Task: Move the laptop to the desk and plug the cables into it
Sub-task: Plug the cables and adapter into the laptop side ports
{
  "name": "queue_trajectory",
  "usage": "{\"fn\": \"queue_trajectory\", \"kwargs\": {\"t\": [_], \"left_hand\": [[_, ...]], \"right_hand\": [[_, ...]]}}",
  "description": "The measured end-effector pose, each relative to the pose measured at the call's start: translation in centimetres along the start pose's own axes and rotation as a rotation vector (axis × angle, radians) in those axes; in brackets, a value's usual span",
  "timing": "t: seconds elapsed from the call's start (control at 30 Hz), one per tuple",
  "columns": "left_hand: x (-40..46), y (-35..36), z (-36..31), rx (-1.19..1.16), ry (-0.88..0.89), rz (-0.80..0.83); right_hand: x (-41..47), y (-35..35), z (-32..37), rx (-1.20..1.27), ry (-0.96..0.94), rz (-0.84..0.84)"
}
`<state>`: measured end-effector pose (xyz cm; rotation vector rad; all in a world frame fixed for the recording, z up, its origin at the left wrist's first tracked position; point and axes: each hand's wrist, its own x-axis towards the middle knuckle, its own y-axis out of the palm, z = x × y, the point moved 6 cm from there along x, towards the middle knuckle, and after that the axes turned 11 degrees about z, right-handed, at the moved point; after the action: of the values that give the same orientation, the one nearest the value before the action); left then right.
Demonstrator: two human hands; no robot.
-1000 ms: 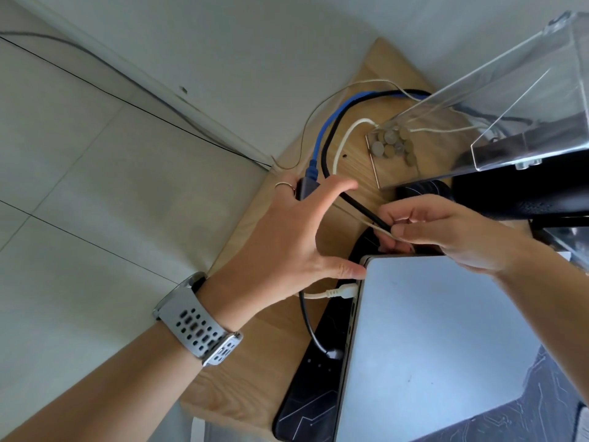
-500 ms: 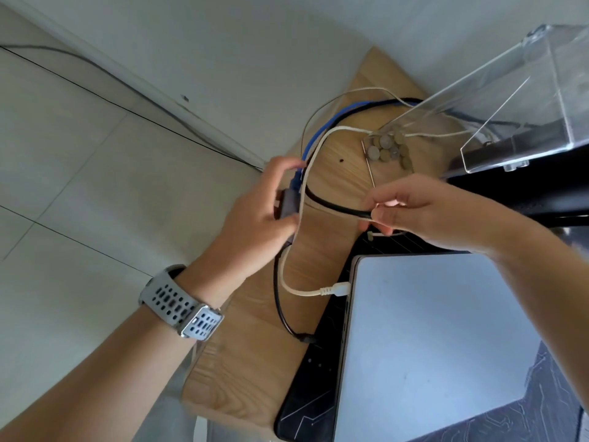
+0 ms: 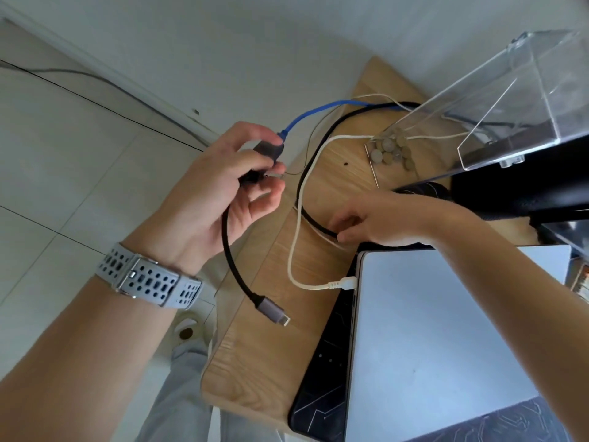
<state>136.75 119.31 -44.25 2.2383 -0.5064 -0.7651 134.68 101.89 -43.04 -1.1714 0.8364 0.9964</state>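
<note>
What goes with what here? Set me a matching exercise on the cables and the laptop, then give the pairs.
Things:
1. white cable
2. blue cable
3. short black cable's plug
4. laptop

States:
A. hangs free, plugged into nothing
B. lies closed on the desk
C. plugged into the laptop's edge
D. ends at the adapter held by the left hand

Pairs: 1-C, 2-D, 3-A, 4-B

white wall (image 3: 255, 43), pale, seemingly tiled floor (image 3: 63, 186)
</note>
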Motion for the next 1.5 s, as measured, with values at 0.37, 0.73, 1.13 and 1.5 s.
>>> {"fn": "queue_trajectory", "kwargs": {"t": [0.37, 0.73, 1.13, 1.5], "left_hand": [[-1.6, 1.1, -0.7, 0.154, 0.057, -0.203], [-3.8, -0.9, -0.5, 0.202, 0.074, -0.285], [-5.9, -4.5, 2.5, 0.825, -0.101, -0.007], [-13.0, 0.1, 4.7, 1.509, 0.239, 0.319]], "right_hand": [[-8.1, -1.3, 4.9, 0.494, -0.393, -0.384], [-7.3, 7.2, 11.2, 0.518, -0.392, -0.357], [-7.0, 8.8, 9.7, 0.441, -0.470, -0.647], [-7.6, 11.5, 10.2, 0.232, -0.467, -0.731]]}}
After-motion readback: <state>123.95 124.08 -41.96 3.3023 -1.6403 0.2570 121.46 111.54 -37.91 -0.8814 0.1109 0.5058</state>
